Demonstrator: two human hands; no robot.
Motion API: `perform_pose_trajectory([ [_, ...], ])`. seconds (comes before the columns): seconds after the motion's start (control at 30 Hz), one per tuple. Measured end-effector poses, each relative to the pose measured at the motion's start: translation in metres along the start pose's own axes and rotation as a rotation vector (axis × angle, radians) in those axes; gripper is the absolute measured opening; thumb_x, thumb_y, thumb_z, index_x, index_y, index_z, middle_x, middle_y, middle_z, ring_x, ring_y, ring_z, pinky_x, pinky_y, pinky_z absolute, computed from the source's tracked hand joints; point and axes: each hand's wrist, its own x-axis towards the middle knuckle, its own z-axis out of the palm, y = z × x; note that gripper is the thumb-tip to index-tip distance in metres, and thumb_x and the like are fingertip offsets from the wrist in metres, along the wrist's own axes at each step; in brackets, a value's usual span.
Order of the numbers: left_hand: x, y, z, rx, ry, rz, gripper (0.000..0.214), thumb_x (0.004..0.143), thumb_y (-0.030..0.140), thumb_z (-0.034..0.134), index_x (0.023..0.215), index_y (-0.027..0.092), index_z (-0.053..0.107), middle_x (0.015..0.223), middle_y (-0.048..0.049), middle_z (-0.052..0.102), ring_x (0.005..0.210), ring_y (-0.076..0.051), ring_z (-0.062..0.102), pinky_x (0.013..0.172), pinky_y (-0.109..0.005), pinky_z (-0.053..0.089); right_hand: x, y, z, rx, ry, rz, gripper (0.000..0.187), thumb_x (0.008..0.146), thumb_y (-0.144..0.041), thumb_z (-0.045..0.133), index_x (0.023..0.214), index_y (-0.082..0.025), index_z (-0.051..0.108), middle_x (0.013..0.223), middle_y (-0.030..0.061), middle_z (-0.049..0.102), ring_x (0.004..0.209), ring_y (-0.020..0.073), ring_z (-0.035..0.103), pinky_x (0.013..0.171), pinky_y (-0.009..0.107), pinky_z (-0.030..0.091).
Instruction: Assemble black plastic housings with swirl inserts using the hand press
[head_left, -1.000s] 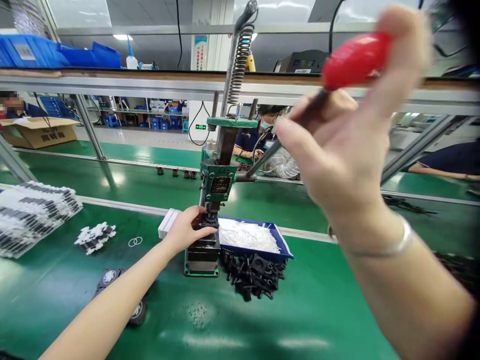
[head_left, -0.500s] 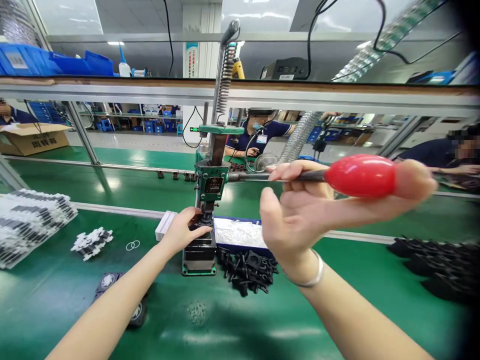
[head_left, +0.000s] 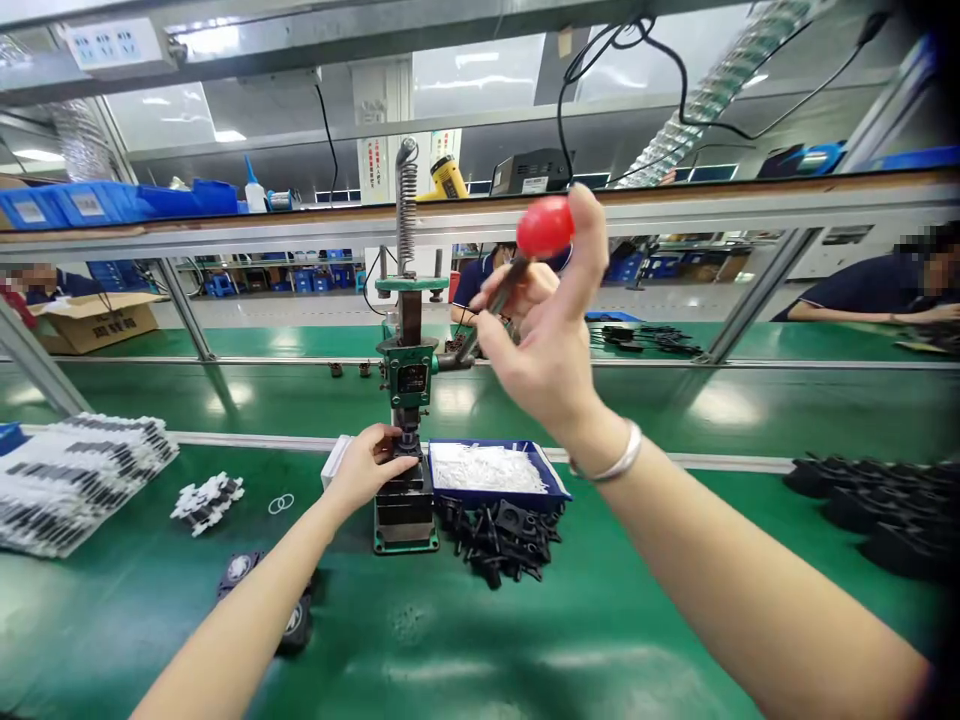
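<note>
A small green hand press (head_left: 409, 375) stands on the green bench. My right hand (head_left: 544, 325) is wrapped round its lever, thumb against the red knob (head_left: 544, 226), with the lever raised up and to the right. My left hand (head_left: 367, 465) is closed on a small black part on the press's base block (head_left: 405, 510), under the ram. A blue tray of white pieces (head_left: 491, 470) sits just right of the press, with a heap of black plastic parts (head_left: 502, 540) in front of it.
Stacked white-and-black parts (head_left: 75, 480) lie at the left, a smaller cluster (head_left: 206, 500) and two rings (head_left: 281, 503) nearer the press. Black fan-like parts (head_left: 289, 600) lie under my left forearm. More black parts (head_left: 877, 500) pile at the right. Other people sit beyond the conveyor.
My right hand swung the red-knobbed lever down to level, then back up to a raised angle. My left hand stayed on the part under the ram. The view has tilted upward.
</note>
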Motion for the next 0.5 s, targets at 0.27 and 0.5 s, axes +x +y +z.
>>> perform_pose_trajectory([
  [0.27, -0.076, 0.030, 0.044, 0.137, 0.148, 0.076, 0.044, 0.081, 0.026, 0.074, 0.120, 0.025, 0.054, 0.116, -0.0054, 0.063, 0.109, -0.023, 0.063, 0.098, -0.041, 0.051, -0.136, -0.031, -0.014, 0.052, -0.499, 0.513, 0.087, 0.088, -0.032, 0.067, 0.156, -0.029, 0.013, 0.129, 0.0124, 0.052, 0.101, 0.0229, 0.063, 0.090, 0.047, 0.058],
  [0.5, -0.092, 0.024, 0.104, 0.287, 0.217, 0.222, 0.041, 0.089, 0.028, 0.066, 0.126, 0.024, 0.049, 0.112, -0.0075, 0.065, 0.104, -0.023, 0.066, 0.091, -0.037, 0.055, -0.216, -0.057, -0.004, -0.114, -0.318, 0.754, 0.063, 0.085, -0.025, 0.064, 0.140, -0.024, 0.034, 0.115, 0.0120, 0.053, 0.104, 0.0279, 0.062, 0.085, 0.045, 0.059],
])
